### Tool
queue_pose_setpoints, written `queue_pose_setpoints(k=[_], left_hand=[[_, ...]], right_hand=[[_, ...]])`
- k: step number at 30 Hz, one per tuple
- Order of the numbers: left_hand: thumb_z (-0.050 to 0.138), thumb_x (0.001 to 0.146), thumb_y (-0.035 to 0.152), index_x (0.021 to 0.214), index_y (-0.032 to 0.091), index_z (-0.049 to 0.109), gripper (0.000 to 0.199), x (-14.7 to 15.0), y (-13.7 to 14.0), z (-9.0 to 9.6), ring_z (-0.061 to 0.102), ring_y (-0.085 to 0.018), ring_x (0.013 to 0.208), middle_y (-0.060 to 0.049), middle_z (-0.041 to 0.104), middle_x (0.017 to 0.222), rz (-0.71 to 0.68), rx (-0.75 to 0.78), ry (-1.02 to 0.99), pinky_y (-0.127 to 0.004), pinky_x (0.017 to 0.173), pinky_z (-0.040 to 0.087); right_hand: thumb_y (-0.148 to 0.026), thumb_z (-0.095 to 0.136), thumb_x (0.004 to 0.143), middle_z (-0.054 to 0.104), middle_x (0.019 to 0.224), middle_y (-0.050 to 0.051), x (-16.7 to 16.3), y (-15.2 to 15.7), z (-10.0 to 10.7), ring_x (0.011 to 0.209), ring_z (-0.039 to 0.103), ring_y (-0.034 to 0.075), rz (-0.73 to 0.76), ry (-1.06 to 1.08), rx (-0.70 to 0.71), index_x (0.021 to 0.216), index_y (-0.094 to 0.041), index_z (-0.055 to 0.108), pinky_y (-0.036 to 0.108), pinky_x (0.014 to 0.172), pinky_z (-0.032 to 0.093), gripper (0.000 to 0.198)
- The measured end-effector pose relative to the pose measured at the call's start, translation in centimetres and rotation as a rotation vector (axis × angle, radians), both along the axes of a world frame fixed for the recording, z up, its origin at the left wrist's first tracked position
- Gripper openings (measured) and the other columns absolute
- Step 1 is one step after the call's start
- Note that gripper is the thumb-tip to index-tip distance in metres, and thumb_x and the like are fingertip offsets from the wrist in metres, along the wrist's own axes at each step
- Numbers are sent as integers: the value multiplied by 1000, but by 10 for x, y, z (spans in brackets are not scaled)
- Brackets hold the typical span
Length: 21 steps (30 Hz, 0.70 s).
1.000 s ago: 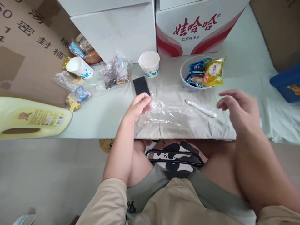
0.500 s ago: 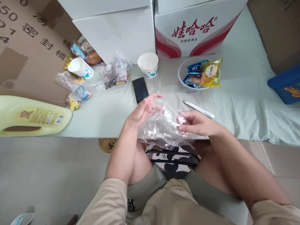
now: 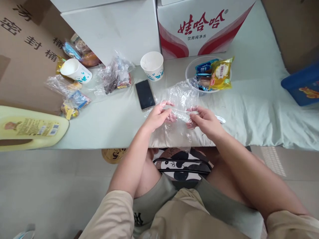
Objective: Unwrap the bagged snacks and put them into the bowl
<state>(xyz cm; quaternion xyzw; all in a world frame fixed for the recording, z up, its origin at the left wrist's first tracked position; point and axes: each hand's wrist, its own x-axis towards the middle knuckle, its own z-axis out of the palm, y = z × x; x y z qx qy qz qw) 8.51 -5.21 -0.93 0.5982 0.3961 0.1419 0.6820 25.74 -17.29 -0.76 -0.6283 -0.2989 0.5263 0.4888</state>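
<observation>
A crinkled clear plastic bag [image 3: 183, 94] stretches between my two hands above the front of the cloth-covered surface. On its left side, my left hand [image 3: 160, 114] grips the film with curled fingers. My right hand [image 3: 203, 120] pinches the bag from the right. Part of the film hangs below my hands toward the front edge, and its upper part reaches close to the round plastic tub [image 3: 190, 78]. A white utility knife [image 3: 221, 119] lies mostly hidden behind my right hand. Just beyond my left hand lies a dark phone [image 3: 145, 94].
Wrapped snacks [image 3: 220, 74] fill the tub. A paper cup [image 3: 152, 66] stands behind the phone; another cup [image 3: 76, 70] leans at the left among snack bags [image 3: 116, 74]. A yellow jug [image 3: 32, 127] lies at the left edge. White cartons [image 3: 199, 30] line the back; a blue container [image 3: 302, 88] sits right.
The bag has gone from a bunched heap near the edge to a spread sheet raised farther forward. My right hand has moved slightly left and away from me, covering more of the knife.
</observation>
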Motion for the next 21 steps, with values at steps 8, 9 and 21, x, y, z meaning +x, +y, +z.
queue_pose_setpoints(k=[8,9,21], left_hand=[[70,85,50,118,24,58,43,-33,-5,6,68,-16,51,4,67,58,-116,12,-205,-24,48,52],[73,83,47,118,24,59,44,-30,-2,3,68,-15,51,5,66,57,-105,-7,-194,-23,48,52],[62,86,53,98,18,75,39,-21,0,-21,71,-21,93,-10,76,105,-393,-11,-298,-34,82,57]], right_hand=[[-59,70,83,65,65,-3,0,-16,5,51,57,14,69,47,338,102,-29,66,31,51,51,36],[-56,71,82,65,66,-2,0,-12,2,51,56,13,51,46,318,91,-27,66,30,51,49,31],[-45,80,74,61,87,1,22,-7,-19,65,56,13,56,-138,140,89,-23,57,28,57,48,36]])
